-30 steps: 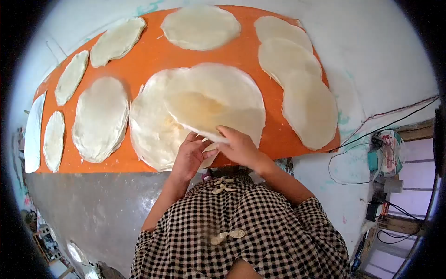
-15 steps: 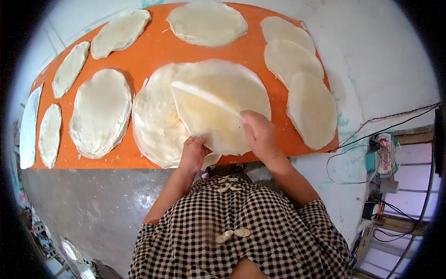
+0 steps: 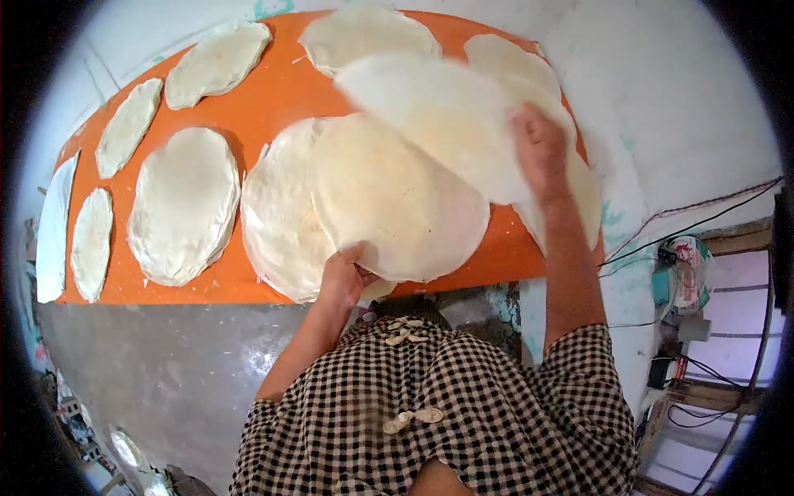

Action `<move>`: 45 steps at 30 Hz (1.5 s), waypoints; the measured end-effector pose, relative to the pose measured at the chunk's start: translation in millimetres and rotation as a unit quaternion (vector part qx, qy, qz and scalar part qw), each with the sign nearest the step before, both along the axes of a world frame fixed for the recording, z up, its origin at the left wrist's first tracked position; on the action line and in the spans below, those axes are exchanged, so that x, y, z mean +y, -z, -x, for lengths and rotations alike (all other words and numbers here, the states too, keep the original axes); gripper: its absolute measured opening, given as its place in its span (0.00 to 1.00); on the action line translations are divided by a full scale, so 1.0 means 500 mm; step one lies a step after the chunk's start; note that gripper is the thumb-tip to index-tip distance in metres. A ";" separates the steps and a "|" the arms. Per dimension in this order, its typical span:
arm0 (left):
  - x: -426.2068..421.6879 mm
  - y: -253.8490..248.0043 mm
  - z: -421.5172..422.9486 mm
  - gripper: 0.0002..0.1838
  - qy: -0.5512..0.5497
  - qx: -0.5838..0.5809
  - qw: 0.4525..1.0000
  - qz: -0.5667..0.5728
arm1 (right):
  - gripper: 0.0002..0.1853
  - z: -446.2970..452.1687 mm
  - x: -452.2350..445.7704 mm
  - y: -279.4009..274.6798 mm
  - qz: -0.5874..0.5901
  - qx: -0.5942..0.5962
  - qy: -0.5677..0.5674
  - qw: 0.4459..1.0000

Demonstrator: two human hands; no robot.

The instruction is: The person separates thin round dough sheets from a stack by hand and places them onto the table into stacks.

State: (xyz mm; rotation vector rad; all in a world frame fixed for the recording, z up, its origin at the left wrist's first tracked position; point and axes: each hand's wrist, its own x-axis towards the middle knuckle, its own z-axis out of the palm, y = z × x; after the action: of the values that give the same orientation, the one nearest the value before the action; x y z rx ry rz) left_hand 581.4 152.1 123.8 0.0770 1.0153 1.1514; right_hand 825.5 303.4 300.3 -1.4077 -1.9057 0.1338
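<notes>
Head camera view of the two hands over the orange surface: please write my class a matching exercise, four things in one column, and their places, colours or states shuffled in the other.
Column 1
1. Left hand
2. Right hand
3. Shirt
4. Orange surface

Column 2
A. Black and pale checks
B. Gripping the raised sheet, partly blurred
C. Lying beneath the pale sheets
D. At the near edge of the middle sheet, thumb on top

Right pairs: 1-D, 2-B, 3-A, 4-C
</notes>
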 end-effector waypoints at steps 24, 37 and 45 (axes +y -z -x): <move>-0.037 -0.048 -0.006 0.31 0.046 0.009 0.998 -0.053 | 0.19 0.218 -0.274 0.261 0.137 -0.080 -0.255 0.954; -0.112 -0.078 0.141 0.19 -0.141 0.421 0.896 -0.003 | 0.06 0.066 -0.003 0.146 0.160 -0.083 -0.167 0.969; -0.166 0.063 0.314 0.22 -0.193 0.360 0.913 -0.005 | 0.12 -0.127 -0.066 -0.154 -0.211 -0.179 -0.132 0.952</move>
State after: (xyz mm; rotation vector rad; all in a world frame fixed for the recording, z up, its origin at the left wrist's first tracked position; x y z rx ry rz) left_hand 424.4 69.0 92.3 0.3398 1.7330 1.5340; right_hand 889.2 270.4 377.3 -0.9278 -2.2450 -0.4085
